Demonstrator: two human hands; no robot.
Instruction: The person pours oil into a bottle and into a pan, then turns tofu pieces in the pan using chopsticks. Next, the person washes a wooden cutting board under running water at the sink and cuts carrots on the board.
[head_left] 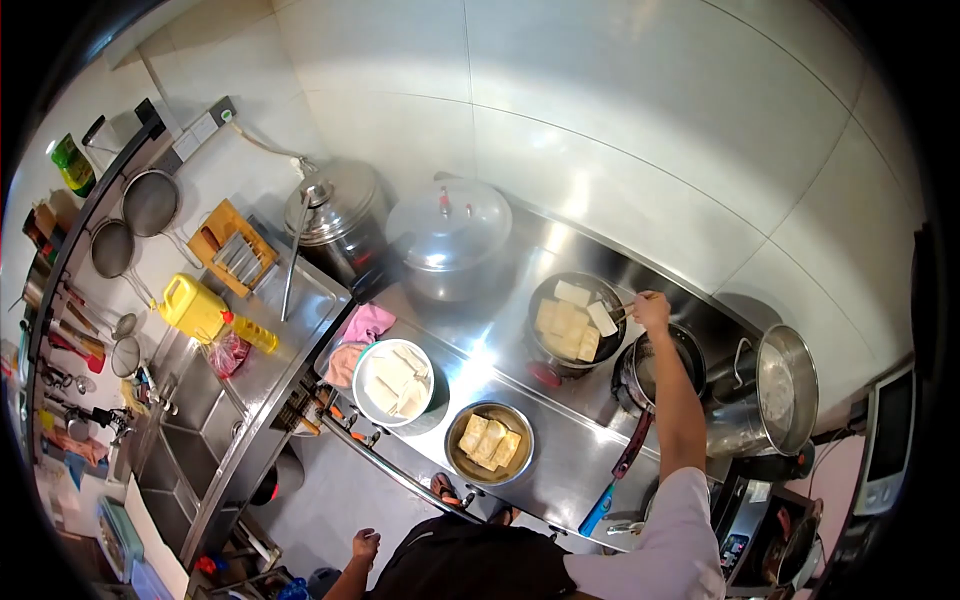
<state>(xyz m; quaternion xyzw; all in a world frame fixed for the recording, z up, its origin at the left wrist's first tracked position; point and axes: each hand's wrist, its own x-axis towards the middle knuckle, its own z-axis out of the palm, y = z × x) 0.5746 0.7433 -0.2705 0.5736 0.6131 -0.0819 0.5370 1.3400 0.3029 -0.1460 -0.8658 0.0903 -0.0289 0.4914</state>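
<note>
My right hand (652, 311) is closed on a pair of chopsticks (624, 308) at the right rim of a frying pan (540, 350). Their tips meet a pale tofu slice (602, 319) that is tilted at the pan's right side. Several more tofu slices (568, 325) lie flat in the pan. Low beside my body, my left hand (366, 545) hangs away from the counter with its fingers curled in, and I see nothing in it. A steel bowl (452, 455) near the counter's front holds browned tofu slices (489, 443). White tofu pieces (398, 380) fill a white bucket (425, 412).
Right of the pan sit a dark saucepan (690, 350) with a handle pointing forward and a tall steel pot (735, 430). A lidded pot (450, 225) and a pressure cooker (340, 215) stand behind. At left are a sink (205, 405) and a yellow jug (193, 308).
</note>
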